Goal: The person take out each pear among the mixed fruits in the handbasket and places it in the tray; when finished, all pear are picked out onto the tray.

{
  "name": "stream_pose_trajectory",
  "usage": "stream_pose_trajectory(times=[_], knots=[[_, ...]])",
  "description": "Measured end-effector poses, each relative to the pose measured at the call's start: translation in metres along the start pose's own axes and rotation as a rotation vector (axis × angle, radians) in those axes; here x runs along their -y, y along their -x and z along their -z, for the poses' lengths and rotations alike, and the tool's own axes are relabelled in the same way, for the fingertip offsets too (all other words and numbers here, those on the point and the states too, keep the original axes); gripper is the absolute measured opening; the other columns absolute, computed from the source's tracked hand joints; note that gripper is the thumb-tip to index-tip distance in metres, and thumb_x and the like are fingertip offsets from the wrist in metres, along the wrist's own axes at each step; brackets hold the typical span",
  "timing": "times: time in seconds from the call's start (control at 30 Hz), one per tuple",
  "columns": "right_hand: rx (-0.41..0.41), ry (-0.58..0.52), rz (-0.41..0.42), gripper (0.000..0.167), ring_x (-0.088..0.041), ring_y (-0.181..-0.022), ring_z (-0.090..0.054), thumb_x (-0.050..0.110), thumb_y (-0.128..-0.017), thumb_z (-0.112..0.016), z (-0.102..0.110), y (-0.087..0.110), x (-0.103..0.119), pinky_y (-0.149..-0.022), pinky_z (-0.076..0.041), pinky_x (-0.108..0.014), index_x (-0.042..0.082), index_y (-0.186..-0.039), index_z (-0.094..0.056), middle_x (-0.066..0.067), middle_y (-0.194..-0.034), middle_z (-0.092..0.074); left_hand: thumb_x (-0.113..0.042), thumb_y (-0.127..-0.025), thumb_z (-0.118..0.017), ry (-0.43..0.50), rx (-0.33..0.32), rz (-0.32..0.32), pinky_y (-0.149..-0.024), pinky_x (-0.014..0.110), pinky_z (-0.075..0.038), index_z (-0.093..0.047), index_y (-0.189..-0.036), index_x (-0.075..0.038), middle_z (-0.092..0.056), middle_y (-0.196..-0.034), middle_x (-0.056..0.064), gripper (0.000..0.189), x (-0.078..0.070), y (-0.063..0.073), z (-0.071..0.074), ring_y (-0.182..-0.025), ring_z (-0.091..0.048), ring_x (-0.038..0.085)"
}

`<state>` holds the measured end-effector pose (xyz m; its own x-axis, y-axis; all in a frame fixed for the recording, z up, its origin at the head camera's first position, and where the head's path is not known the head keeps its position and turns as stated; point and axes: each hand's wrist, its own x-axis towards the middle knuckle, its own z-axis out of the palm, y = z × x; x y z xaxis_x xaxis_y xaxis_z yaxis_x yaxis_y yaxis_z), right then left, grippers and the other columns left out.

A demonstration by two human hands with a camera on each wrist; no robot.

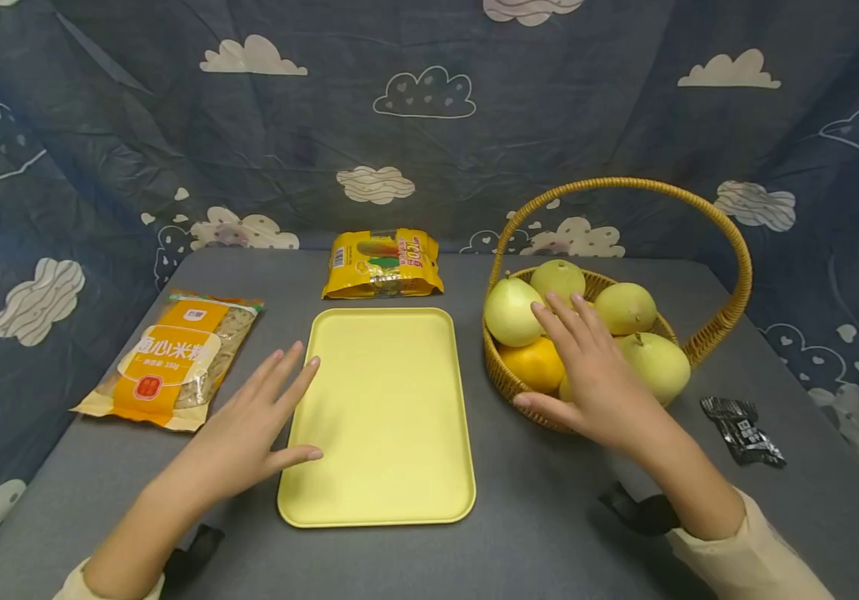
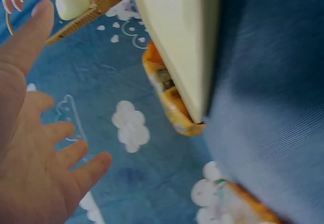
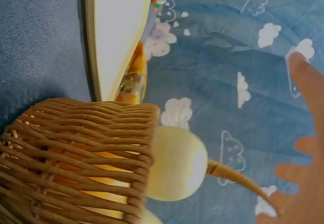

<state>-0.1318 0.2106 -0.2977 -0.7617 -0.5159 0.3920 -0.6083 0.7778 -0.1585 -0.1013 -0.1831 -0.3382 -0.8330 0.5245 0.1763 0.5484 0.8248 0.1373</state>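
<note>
My left hand [image 1: 240, 433] hovers with spread fingers over the left edge of a yellow rectangular tray [image 1: 380, 417], holding nothing. My right hand [image 1: 597, 379], fingers extended, is in front of a wicker basket [image 1: 504, 379] with a tall arched handle and covers part of its fruit. Inside the basket are several pale green pears, one of them a pear [image 1: 511, 312] at the left rim, and an orange fruit [image 1: 534, 365]. In the right wrist view a pear [image 3: 177, 163] sticks out above the woven wall. Neither hand grips anything.
An orange and clear bag of dry food [image 1: 174, 358] lies left of the tray. Behind the tray sits a yellow packet [image 1: 384, 263]. A small black wrapped packet [image 1: 744, 431] lies right of the basket. Cloud-patterned cloth [image 1: 429, 167] hangs behind the grey tabletop.
</note>
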Motion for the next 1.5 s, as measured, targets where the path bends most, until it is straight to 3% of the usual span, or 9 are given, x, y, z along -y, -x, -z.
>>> stream_pose_trajectory(times=[0.23, 0.4, 0.5, 0.67, 0.73, 0.9, 1.07, 1.23, 1.5], knots=[[-0.198, -0.17, 0.099, 0.084, -0.035, -0.128, -0.022, 0.057, -0.083, -0.047, -0.015, -0.012, -0.013, -0.103, -0.016, -0.048, 0.001, -0.14, -0.022, -0.018, -0.14, -0.027, -0.046, -0.078, -0.065, 0.163, 0.021, 0.151, -0.087, 0.057, -0.036, -0.003, -0.146, -0.017, -0.006, -0.148, 0.014, 0.096, 0.011, 0.002, -0.021, -0.127, -0.018, 0.042], [-0.24, -0.188, 0.061, 0.083, -0.034, -0.127, -0.023, 0.057, -0.083, -0.047, -0.025, -0.015, -0.02, -0.101, -0.02, -0.05, 0.002, -0.14, -0.022, -0.018, -0.139, -0.026, -0.042, -0.079, -0.066, 0.259, 0.029, 0.219, -0.089, 0.06, -0.03, -0.003, -0.146, -0.013, -0.01, -0.146, 0.019, 0.096, 0.019, 0.002, -0.033, -0.123, -0.023, 0.047], [-0.227, -0.21, 0.011, 0.082, -0.034, -0.128, -0.021, 0.051, -0.083, -0.055, -0.03, -0.016, -0.023, -0.101, -0.02, -0.051, 0.004, -0.141, -0.022, -0.017, -0.141, -0.025, -0.037, -0.079, -0.068, 0.317, 0.045, 0.251, -0.093, 0.06, -0.025, -0.004, -0.146, -0.01, -0.013, -0.144, 0.022, 0.096, 0.023, 0.002, -0.037, -0.125, -0.02, 0.046], [-0.197, -0.255, -0.074, 0.083, -0.032, -0.129, -0.02, 0.024, -0.079, -0.071, -0.038, -0.019, -0.028, -0.098, -0.022, -0.055, 0.009, -0.142, -0.02, -0.015, -0.142, -0.022, -0.034, -0.08, -0.068, 0.411, 0.09, 0.301, -0.096, 0.059, -0.022, -0.008, -0.144, -0.002, -0.016, -0.142, 0.027, 0.093, 0.027, 0.003, -0.04, -0.125, -0.019, 0.046], [-0.194, -0.275, -0.096, 0.085, -0.032, -0.129, -0.02, 0.019, -0.077, -0.072, -0.042, -0.021, -0.03, -0.097, -0.024, -0.055, 0.011, -0.143, -0.019, -0.014, -0.143, -0.022, -0.035, -0.081, -0.067, 0.463, 0.109, 0.316, -0.094, 0.058, -0.026, -0.008, -0.144, -0.002, -0.016, -0.14, 0.029, 0.093, 0.028, 0.004, -0.043, -0.122, -0.028, 0.046], [-0.169, -0.331, -0.16, 0.084, -0.031, -0.129, -0.02, 0.023, -0.079, -0.07, -0.05, -0.025, -0.033, -0.096, -0.026, -0.055, 0.012, -0.143, -0.018, -0.015, -0.143, -0.02, -0.035, -0.081, -0.066, 0.589, 0.131, 0.332, -0.09, 0.053, -0.036, -0.008, -0.144, -0.002, -0.019, -0.139, 0.029, 0.092, 0.035, 0.007, -0.052, -0.111, -0.043, 0.044], [-0.119, -0.373, -0.257, 0.082, -0.032, -0.128, -0.022, 0.033, -0.081, -0.067, -0.054, -0.032, -0.037, -0.096, -0.027, -0.054, 0.008, -0.142, -0.018, -0.016, -0.142, -0.02, -0.031, -0.081, -0.067, 0.669, 0.092, 0.308, -0.092, 0.048, -0.036, -0.013, -0.143, 0.0, -0.032, -0.133, 0.024, 0.087, 0.037, 0.009, -0.061, -0.114, -0.041, 0.04], [-0.084, -0.419, -0.31, 0.081, -0.034, -0.126, -0.025, 0.035, -0.082, -0.065, -0.057, -0.04, -0.041, -0.095, -0.03, -0.053, 0.008, -0.142, -0.017, -0.018, -0.141, -0.021, -0.019, -0.083, -0.066, 0.809, 0.05, 0.277, -0.089, 0.04, -0.041, -0.016, -0.141, 0.004, -0.035, -0.128, 0.023, 0.08, 0.036, 0.009, -0.067, -0.111, -0.043, 0.033], [-0.033, -0.489, -0.332, 0.076, -0.034, -0.122, -0.03, 0.036, -0.083, -0.064, -0.059, -0.05, -0.049, -0.091, -0.033, -0.053, 0.01, -0.142, -0.023, -0.017, -0.14, -0.025, -0.007, -0.087, -0.059, 0.983, 0.042, 0.346, -0.077, 0.026, -0.045, -0.022, -0.142, 0.0, -0.034, -0.129, 0.022, 0.067, 0.037, 0.009, -0.069, -0.103, -0.044, 0.028]])
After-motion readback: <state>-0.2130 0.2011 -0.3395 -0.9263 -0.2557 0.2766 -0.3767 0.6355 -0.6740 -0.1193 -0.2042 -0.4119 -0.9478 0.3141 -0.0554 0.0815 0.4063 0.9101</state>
